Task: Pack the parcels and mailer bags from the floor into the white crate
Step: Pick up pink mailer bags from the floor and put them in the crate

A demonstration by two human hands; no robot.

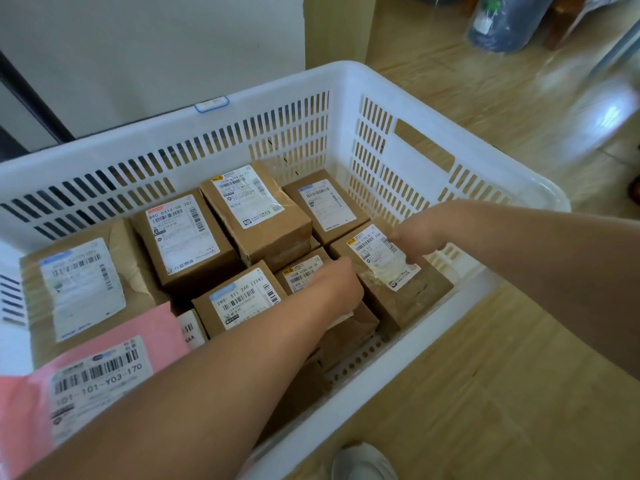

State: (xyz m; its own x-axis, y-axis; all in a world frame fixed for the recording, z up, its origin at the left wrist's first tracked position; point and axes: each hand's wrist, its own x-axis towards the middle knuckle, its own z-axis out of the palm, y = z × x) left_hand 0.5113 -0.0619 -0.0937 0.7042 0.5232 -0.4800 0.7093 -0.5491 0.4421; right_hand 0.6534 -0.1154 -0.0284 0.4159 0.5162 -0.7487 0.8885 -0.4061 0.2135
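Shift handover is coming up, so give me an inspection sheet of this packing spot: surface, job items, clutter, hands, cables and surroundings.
Surface: shiny wooden floor, with the crate standing on it.
Job's things: white crate holds labelled brown parcels packed side by side; pink mailer bag lies at its near left.
Clutter: nothing seen.
Hands: left hand reaches down between parcels, fingers hidden; right hand rests on the right-hand parcel, grip unclear.
Cables: nothing seen.
Surroundings: pale wall or cabinet behind the crate; blue wrapped bundle at far right; white shoe by the near rim.
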